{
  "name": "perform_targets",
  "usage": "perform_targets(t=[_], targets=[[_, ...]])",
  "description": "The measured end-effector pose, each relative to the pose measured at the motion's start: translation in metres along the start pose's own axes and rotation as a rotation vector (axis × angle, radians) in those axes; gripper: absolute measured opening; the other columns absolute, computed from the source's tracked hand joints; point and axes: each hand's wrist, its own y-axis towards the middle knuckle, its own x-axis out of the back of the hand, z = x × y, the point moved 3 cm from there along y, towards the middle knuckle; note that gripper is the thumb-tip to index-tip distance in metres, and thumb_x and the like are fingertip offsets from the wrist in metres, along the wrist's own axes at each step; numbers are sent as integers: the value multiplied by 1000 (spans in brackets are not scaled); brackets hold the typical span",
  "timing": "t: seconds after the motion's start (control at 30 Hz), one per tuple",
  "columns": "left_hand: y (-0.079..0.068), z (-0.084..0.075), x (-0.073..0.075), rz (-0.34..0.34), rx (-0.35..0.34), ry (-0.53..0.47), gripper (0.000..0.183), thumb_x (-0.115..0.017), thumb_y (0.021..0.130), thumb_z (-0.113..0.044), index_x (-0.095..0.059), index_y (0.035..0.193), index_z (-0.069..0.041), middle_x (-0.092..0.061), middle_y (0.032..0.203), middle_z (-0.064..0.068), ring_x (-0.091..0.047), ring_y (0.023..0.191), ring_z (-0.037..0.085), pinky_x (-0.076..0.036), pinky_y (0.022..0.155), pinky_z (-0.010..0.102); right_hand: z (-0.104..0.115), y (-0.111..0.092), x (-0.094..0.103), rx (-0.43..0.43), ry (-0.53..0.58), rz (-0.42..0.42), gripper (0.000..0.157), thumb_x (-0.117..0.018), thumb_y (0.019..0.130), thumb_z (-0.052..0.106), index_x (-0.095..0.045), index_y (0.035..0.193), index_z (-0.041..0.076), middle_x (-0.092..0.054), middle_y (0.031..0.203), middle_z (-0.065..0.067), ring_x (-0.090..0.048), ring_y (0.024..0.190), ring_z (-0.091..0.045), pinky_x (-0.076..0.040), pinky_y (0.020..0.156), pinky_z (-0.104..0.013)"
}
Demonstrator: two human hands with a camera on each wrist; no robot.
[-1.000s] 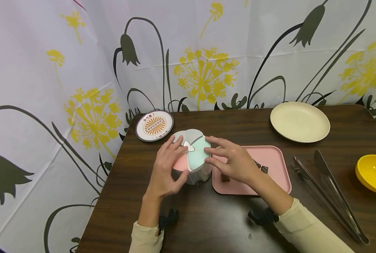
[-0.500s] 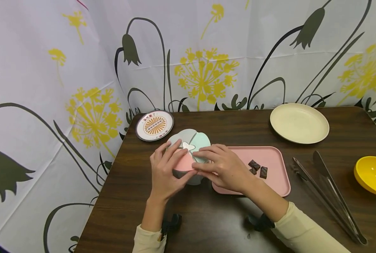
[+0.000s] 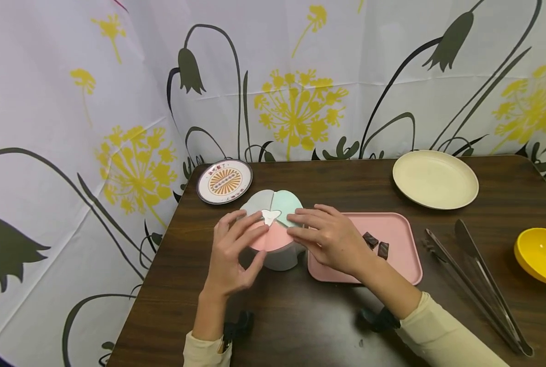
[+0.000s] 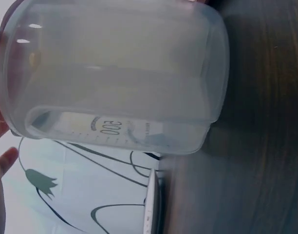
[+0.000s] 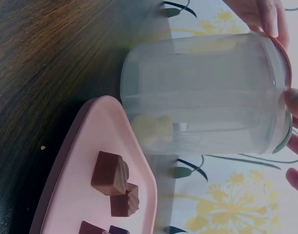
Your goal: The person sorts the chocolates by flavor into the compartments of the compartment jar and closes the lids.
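A translucent canister (image 5: 202, 97) stands on the table, with "500" and measuring marks on its side in the left wrist view. Its three-lobed lid has a pink lobe (image 3: 275, 238), a mint lobe (image 3: 285, 205) and a grey lobe (image 3: 259, 201), with a white piece (image 3: 269, 216) at the middle. My left hand (image 3: 230, 250) lays extended fingers over the pink lobe's left side, its thumb spread away. From the right, my right hand (image 3: 337, 239) touches the lid with extended fingers, near where pink meets mint. Something pale yellow (image 5: 151, 129) shows low inside the canister.
A pink tray (image 3: 403, 265) with several chocolates (image 5: 108, 170) stands right of the canister. Further right lie metal tongs (image 3: 488, 290) and a yellow bowl (image 3: 545, 255). A patterned plate (image 3: 224, 182) is back left, a cream plate (image 3: 435, 179) back right.
The canister's lid has turned counterclockwise: the pink lobe came round to the front, mint to the back right. My hands closed in on it, then the left thumb moved off.
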Motion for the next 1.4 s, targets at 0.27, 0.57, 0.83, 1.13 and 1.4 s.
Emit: perform_targets(t=[0.27, 0.57, 0.83, 1.13, 1.4], targets=[[-3, 2, -10, 14, 33, 12, 45, -68, 85, -51, -74, 111, -15, -62, 117, 13, -45, 130, 39, -21, 109, 64, 0, -2, -3, 53, -10, 61, 38, -72, 87, 15, -69, 125, 19, -60, 135, -2, -53, 126, -25, -40, 105, -45], [13, -4, -21, -1, 2, 44, 46, -76, 76, -55, -76, 99, -15, -59, 102, 11, -52, 120, 34, -24, 109, 62, -8, -4, -1, 67, -40, 119, 55, -70, 78, -1, -67, 129, 20, -57, 139, -4, -49, 130, -25, -38, 106, -50], [17, -3, -25, 49, -15, 21, 44, -70, 79, -50, -72, 102, -12, -61, 131, 9, -47, 132, 34, -28, 109, 61, -14, -5, 1, 66, -1, 146, 69, -75, 69, -10, -64, 132, 17, -54, 142, -5, -46, 134, -23, -37, 107, -50], [18, -4, -25, 90, -30, 51, 51, -61, 86, -49, -71, 121, -13, -63, 132, 5, -51, 129, 30, -29, 109, 60, -20, -4, 4, 5, 35, 218, 66, -72, 77, -10, -60, 137, 15, -49, 147, -4, -42, 137, -21, -30, 112, -49], [18, -1, -31, 10, -55, 98, 49, -63, 86, -51, -75, 115, -13, -66, 126, 5, -56, 123, 31, -30, 106, 65, -22, -4, 4, -2, 16, 223, 73, -70, 73, -14, -58, 139, 16, -48, 148, -5, -43, 137, -21, -35, 109, -49]])
